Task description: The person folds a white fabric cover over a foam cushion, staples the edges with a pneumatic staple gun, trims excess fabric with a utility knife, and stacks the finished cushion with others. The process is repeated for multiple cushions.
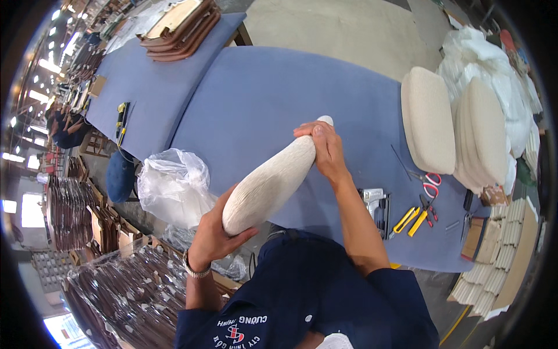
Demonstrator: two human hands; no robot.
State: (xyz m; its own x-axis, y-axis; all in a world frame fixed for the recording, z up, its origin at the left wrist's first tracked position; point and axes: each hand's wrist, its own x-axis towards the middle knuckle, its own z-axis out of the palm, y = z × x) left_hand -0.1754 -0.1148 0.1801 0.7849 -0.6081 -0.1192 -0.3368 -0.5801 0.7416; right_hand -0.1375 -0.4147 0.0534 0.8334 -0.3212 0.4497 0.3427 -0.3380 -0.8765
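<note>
I hold a cream upholstered seat cushion (270, 183) edge-on above a blue-covered worktable (261, 93). My left hand (212, 235) grips its near, lower end from underneath. My right hand (325, 148) clasps its far, upper end, fingers wrapped over the fabric edge. The cushion tilts up from lower left to upper right, and its broad faces are turned away from view.
Finished cream cushions (430, 119) are stacked at the table's right end. A staple gun (375, 206), yellow-handled cutters (415, 218) and red-handled scissors (430, 183) lie near my right elbow. A clear plastic bag (171, 186) hangs at the left edge. Brown seat frames (180, 26) sit on the far table.
</note>
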